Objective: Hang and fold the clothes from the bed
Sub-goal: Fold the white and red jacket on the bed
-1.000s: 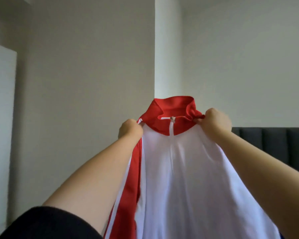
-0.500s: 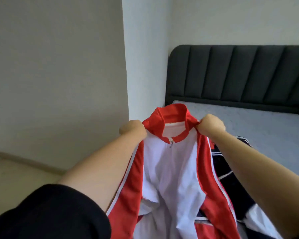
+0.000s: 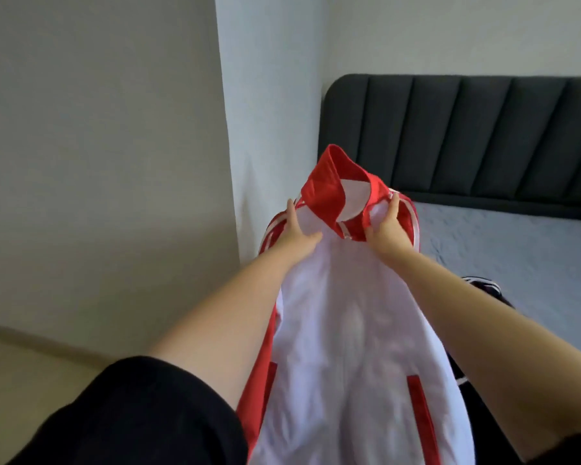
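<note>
While both hands hold it up in the air, the jacket hangs in front of the person, over the near left corner of the bed, white front facing the camera and red panels down its sides. Its red collar stands at the top, tipped to the left. The left hand grasps the jacket at one shoulder, thumb pressed on the white cloth and fingers reaching up along the red edge. The right hand grasps the other shoulder just beside the collar in the same way. A dark garment with white stripes lies on the bed behind the right forearm. A dark padded headboard runs along the far edge. A white wall corner stands left of the bed, and a black sleeve covers the left upper arm.
</note>
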The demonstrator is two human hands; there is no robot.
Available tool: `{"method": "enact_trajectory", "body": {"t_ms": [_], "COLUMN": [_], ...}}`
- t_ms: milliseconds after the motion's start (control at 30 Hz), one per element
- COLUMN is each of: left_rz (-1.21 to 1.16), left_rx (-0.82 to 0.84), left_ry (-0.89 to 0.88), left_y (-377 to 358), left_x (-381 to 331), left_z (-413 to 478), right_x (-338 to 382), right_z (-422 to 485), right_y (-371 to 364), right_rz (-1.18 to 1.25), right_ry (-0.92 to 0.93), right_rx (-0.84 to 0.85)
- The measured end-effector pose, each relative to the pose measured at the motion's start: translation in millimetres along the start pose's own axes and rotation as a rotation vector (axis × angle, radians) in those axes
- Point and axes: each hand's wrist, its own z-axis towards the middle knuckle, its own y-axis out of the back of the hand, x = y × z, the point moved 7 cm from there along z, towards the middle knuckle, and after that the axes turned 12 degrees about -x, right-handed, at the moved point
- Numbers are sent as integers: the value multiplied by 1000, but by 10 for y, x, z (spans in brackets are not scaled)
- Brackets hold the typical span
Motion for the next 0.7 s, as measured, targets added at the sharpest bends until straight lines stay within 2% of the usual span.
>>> {"method": "enact_trajectory", "body": {"t_ms": [133, 267, 400, 467, 567, 600, 700], "left_rz": [44, 235, 472, 570, 685, 708, 800], "left_rx": [170, 466, 648, 623, 488, 436, 284], "left_ry": [74, 123, 131, 101, 98, 173, 544], "left_y": [-390, -797, -981, -923, -729, -623, -169], "left_x": [780, 1700, 2470, 2754, 3071, 3176, 3580], "left_z": [-491, -1283, -2068, -2356, -2609, -2631, -2637], "right_x": [-611, -1316, -1843, -1995, -2081, -2087, -2086], "right_z": [-786, -1967, -3096, -3473, -3660, -3640, -3612], "right_y": [-521, -1062, -1280, -1285, -1277, -1279, -1292], "right_rz": [-101, -256, -505, -581, -613, -617, -632], "right_ry": [-120, -212, -139, -94, -25, -11, -5], "right_rx": [141, 505, 708, 716, 681, 677, 687]}}
